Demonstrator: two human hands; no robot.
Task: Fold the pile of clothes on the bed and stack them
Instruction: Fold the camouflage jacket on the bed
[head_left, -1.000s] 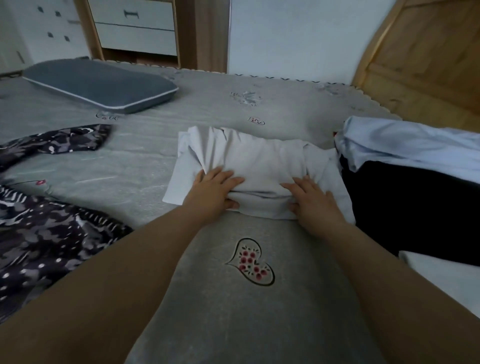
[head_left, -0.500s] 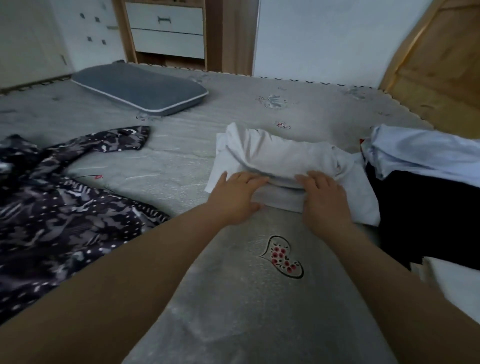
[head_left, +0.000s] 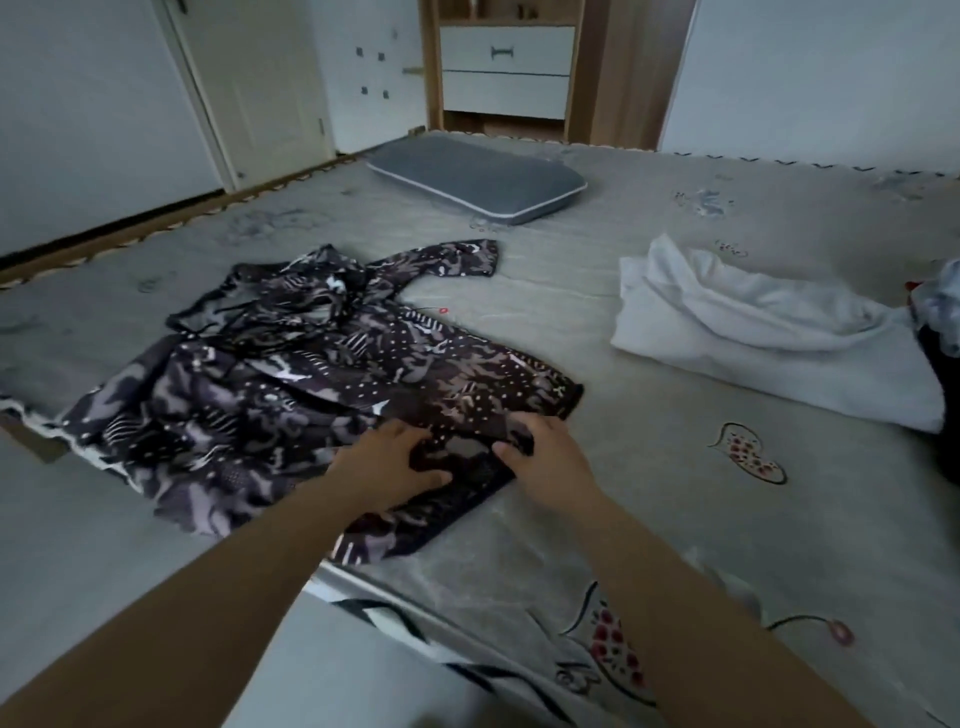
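The dark patterned garment (head_left: 291, 395) is spread out crumpled on the grey bed (head_left: 649, 467), on its left half near the front edge, with one sleeve stretched toward the pillow (head_left: 475, 179). Its near hem is gripped by both hands: the left hand (head_left: 387, 467) is curled around a fold of the fabric, thumb underneath, and the right hand (head_left: 548, 460) is closed on the same edge just beside it, with fingers tucked into the cloth. The white folded garment (head_left: 763, 325) is set down well apart to the right, untouched, with its upper layer bunched. At the far right edge a dark item and a pale blue one (head_left: 943, 306) are partly seen, cut off by the frame. An embroidered heart (head_left: 748, 454) is stitched into the bedcover between the two garments. Beyond the bed, a white door (head_left: 254, 83) and a drawer unit (head_left: 506, 70) are seen
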